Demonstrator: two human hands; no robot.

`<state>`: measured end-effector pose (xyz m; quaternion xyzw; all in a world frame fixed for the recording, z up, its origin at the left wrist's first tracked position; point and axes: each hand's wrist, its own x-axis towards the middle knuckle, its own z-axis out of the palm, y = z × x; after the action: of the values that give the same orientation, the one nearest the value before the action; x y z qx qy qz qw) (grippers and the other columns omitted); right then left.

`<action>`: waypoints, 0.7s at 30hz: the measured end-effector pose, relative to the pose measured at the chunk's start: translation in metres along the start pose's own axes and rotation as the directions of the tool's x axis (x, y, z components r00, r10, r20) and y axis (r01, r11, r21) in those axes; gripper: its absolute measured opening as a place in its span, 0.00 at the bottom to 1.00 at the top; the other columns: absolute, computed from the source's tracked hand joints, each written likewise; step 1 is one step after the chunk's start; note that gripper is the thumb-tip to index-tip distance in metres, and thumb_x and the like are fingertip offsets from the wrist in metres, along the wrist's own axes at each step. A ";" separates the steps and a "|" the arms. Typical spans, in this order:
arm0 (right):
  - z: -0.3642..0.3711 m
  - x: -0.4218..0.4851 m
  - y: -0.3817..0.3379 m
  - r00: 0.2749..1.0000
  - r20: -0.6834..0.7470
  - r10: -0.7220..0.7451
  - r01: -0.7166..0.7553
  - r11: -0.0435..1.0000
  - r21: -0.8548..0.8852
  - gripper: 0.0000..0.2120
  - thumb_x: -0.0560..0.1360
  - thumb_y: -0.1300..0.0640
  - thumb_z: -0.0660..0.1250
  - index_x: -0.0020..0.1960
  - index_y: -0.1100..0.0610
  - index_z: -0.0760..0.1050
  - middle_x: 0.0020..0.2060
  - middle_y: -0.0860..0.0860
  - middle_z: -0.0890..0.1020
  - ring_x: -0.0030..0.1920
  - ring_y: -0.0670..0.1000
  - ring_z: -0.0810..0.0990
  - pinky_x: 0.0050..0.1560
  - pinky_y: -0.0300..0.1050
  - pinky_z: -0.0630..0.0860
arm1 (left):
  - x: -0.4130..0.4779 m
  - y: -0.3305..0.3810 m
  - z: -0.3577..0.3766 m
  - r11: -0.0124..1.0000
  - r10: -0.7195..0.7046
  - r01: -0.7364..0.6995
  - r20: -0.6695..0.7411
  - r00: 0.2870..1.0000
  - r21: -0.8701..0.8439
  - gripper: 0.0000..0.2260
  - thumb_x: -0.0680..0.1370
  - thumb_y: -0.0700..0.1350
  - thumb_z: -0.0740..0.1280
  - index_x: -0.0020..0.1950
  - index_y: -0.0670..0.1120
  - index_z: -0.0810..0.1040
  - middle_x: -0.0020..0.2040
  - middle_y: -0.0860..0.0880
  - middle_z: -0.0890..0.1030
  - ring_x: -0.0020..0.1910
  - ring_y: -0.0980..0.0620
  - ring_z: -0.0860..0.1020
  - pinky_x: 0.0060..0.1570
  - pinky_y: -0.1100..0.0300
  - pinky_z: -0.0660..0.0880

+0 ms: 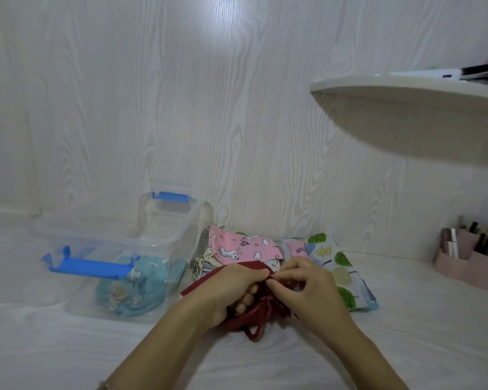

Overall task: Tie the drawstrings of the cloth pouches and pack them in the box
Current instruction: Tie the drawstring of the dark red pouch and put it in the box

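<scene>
Both our hands on dark red cloth pouch, on white table: left hand curled round gathered neck, right hand pinching at mouth. We'd keep neck bunched, draw cords snug, knot close. Printed cloth pouches just behind; clear plastic box left, pale blue pouch inside.

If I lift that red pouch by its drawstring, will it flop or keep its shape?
Likely floppy: the red pouch is crumpled and gathered between the left hand and right hand. Probably light: the cloth looks thin.
</scene>
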<state>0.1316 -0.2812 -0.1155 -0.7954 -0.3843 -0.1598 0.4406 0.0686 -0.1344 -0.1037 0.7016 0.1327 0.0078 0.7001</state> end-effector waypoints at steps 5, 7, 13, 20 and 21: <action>-0.004 0.002 0.003 1.000 0.008 -0.007 0.007 1.000 -0.011 0.08 0.71 0.61 0.74 0.37 0.50 0.85 0.36 0.45 0.80 0.41 0.44 0.78 0.39 0.31 0.71 | 0.004 -0.002 -0.002 0.966 0.175 -0.168 -0.019 0.984 0.199 0.16 0.79 0.51 0.65 0.34 0.46 0.74 0.22 0.54 0.65 0.19 0.57 0.60 0.20 0.66 0.56; -0.007 0.003 0.004 1.000 -0.020 0.009 -0.009 1.000 0.001 0.10 0.71 0.62 0.73 0.35 0.49 0.83 0.34 0.46 0.80 0.39 0.45 0.78 0.38 0.31 0.70 | 0.006 -0.003 -0.005 0.940 0.231 -0.211 -0.046 0.972 0.270 0.15 0.78 0.51 0.66 0.33 0.46 0.77 0.21 0.54 0.68 0.18 0.58 0.62 0.21 0.67 0.59; -0.019 0.008 0.009 0.978 0.011 0.210 -0.210 0.973 0.099 0.12 0.72 0.60 0.71 0.31 0.51 0.82 0.30 0.47 0.82 0.32 0.42 0.77 0.37 0.36 0.73 | 0.010 -0.005 -0.011 0.887 0.344 -0.291 -0.094 0.934 0.359 0.13 0.77 0.47 0.69 0.32 0.47 0.78 0.21 0.57 0.71 0.20 0.61 0.66 0.25 0.69 0.64; -0.024 0.015 0.010 0.817 0.242 0.524 -0.521 0.489 0.700 0.13 0.74 0.67 0.64 0.32 0.61 0.80 0.29 0.54 0.80 0.31 0.48 0.77 0.37 0.40 0.74 | 0.011 -0.004 -0.010 0.818 0.392 -0.331 -0.034 0.919 0.471 0.12 0.77 0.45 0.68 0.35 0.43 0.78 0.16 0.57 0.64 0.17 0.60 0.60 0.21 0.70 0.59; -0.024 0.016 0.013 0.805 0.262 0.532 -0.528 0.441 0.725 0.14 0.74 0.67 0.63 0.32 0.62 0.80 0.30 0.55 0.80 0.32 0.49 0.78 0.40 0.43 0.74 | 0.011 -0.003 -0.011 0.809 0.398 -0.334 -0.033 0.917 0.483 0.12 0.78 0.45 0.68 0.35 0.44 0.78 0.16 0.57 0.64 0.17 0.60 0.61 0.21 0.70 0.59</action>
<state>0.1541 -0.2974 -0.0998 -0.6071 -0.1448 0.1639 0.7640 0.0762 -0.1220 -0.1084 0.8596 0.0389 0.1567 0.4849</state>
